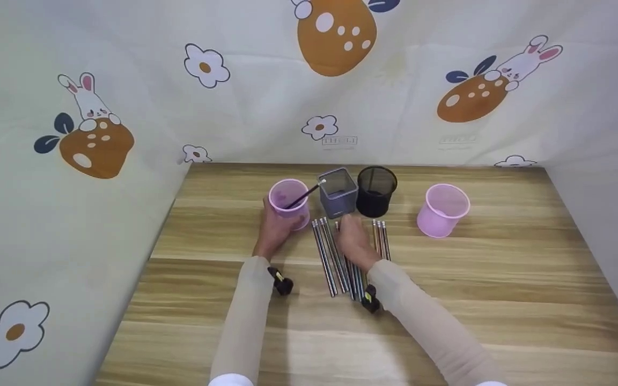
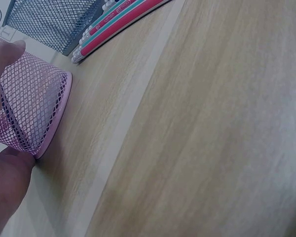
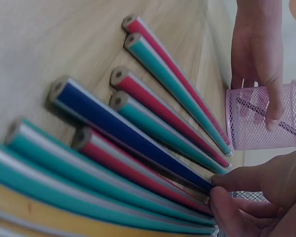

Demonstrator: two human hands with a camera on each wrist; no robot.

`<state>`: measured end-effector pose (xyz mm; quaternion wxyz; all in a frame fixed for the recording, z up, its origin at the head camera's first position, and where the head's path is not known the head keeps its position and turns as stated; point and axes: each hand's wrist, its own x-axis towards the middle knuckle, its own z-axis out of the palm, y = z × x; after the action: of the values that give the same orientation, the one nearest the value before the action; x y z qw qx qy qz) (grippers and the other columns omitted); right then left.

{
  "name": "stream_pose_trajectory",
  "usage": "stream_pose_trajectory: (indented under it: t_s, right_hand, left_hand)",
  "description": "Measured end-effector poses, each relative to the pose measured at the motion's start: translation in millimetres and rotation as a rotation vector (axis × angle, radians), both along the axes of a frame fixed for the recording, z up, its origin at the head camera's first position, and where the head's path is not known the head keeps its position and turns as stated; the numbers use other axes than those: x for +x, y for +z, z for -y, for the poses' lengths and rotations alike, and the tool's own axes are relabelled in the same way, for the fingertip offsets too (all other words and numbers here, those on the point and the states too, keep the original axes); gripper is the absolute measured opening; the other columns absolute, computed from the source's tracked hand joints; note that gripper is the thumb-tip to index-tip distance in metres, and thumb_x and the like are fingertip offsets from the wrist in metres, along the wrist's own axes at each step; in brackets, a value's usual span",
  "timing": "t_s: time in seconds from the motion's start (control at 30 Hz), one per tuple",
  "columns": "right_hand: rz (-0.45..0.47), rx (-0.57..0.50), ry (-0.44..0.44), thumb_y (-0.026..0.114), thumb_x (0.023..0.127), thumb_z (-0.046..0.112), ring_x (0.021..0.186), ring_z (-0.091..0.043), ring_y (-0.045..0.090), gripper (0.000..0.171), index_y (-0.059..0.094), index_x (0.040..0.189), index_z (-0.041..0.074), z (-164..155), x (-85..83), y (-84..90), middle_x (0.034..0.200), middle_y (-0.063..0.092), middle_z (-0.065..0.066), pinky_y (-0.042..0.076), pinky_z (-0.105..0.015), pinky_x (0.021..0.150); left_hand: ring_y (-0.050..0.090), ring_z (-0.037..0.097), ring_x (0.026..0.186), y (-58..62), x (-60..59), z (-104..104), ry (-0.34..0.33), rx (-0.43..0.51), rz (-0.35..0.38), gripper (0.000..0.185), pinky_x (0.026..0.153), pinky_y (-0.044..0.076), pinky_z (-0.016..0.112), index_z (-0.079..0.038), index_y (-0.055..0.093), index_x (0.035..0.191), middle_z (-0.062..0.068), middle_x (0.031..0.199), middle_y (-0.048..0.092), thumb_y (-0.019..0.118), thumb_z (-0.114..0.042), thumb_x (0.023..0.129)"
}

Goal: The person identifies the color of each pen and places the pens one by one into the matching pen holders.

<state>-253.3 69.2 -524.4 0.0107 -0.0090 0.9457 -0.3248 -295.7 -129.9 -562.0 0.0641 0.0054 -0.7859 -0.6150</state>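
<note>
My left hand [image 1: 274,230] grips a pink mesh pen cup [image 1: 302,219], thumb on one side and fingers round the other. One dark pencil [image 1: 304,197] leans in this cup, its white-tipped end above the rim. Over the row of pencils, my right hand [image 1: 354,241] pinches a dark blue pencil [image 3: 133,133] near its far end between thumb and forefinger. Red pencils [image 3: 170,118] and teal pencils [image 3: 158,131] lie beside it on the wooden table [image 1: 196,300], with a yellow pencil [image 3: 49,212] at the near side in the right wrist view.
Behind the pencils stand a square grey mesh cup [image 1: 338,203] and a round black mesh cup [image 1: 376,206], side by side. A second pink cup [image 1: 438,222] stands farther right. Patterned cloth [image 1: 266,107] hangs behind the table and along both sides.
</note>
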Motion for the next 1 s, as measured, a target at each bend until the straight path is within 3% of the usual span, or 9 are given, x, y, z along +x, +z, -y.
stream_pose_trajectory:
  t_s: [0.2,0.33,0.43,0.57,0.8,1.0]
  right_hand:
    - [-0.04,0.037,-0.012,0.055,0.085,-0.004,0.058,-0.018,0.048,0.025,0.05,0.066,0.012,-1,-1.1,-2.8,0.064,0.052,-0.002,0.039,-0.033,0.047]
    - [-0.006,0.035,-0.078,0.061,0.083,0.001,0.065,-0.021,0.055,0.005,0.059,0.082,0.005,-2,-2.2,-1.0,0.074,0.061,-0.007,0.049,-0.041,0.055]
    - [0.025,0.013,-0.156,0.067,0.082,0.011,0.078,-0.031,0.066,0.022,0.06,0.101,0.002,-4,-2.6,3.3,0.087,0.069,-0.015,0.055,-0.05,0.068]
    - [-0.006,-0.046,-0.203,0.074,0.082,0.019,0.091,-0.039,0.069,0.044,0.057,0.118,0.0,-9,-2.1,10.8,0.1,0.072,-0.022,0.056,-0.054,0.077]
    - [-0.072,-0.234,-0.151,0.07,0.081,0.008,0.081,-0.026,0.063,0.053,0.053,0.13,0.002,-17,0.5,29.2,0.095,0.07,-0.016,0.055,-0.042,0.071]
    - [-0.12,-0.28,-0.141,0.067,0.082,0.001,0.079,-0.022,0.064,0.061,0.051,0.141,0.009,-19,1.7,49.8,0.088,0.069,-0.011,0.056,-0.035,0.069]
  left_hand:
    - [0.05,0.035,0.135,-1.8,-0.9,-1,0.008,-0.011,-0.014,0.092,0.121,0.037,0.045,-0.002,0.033,0.144,0.021,0.143,0.051,0.086,-0.005,0.069]
    - [0.05,0.035,0.135,-2.2,-0.4,-3,0.012,-0.004,-0.013,0.094,0.12,0.037,0.044,-0.002,0.032,0.146,0.021,0.143,0.051,0.087,-0.005,0.069]
    - [0.049,0.035,0.136,-2.3,0.0,-4,0.008,0.018,-0.014,0.096,0.121,0.036,0.044,-0.003,0.031,0.147,0.021,0.145,0.049,0.087,-0.004,0.069]
    - [0.048,0.036,0.135,-2.5,0.1,-3,0.007,0.02,-0.026,0.095,0.121,0.036,0.044,-0.003,0.03,0.147,0.022,0.144,0.049,0.086,-0.003,0.069]
    - [0.048,0.036,0.137,-3.2,0.8,-2,-0.001,0.01,-0.007,0.097,0.12,0.037,0.045,-0.003,0.029,0.148,0.022,0.146,0.047,0.085,-0.003,0.069]
    - [0.046,0.036,0.138,-1.9,0.5,-2,-0.001,0.014,0.0,0.098,0.121,0.037,0.046,-0.004,0.027,0.15,0.022,0.147,0.046,0.085,-0.004,0.07]
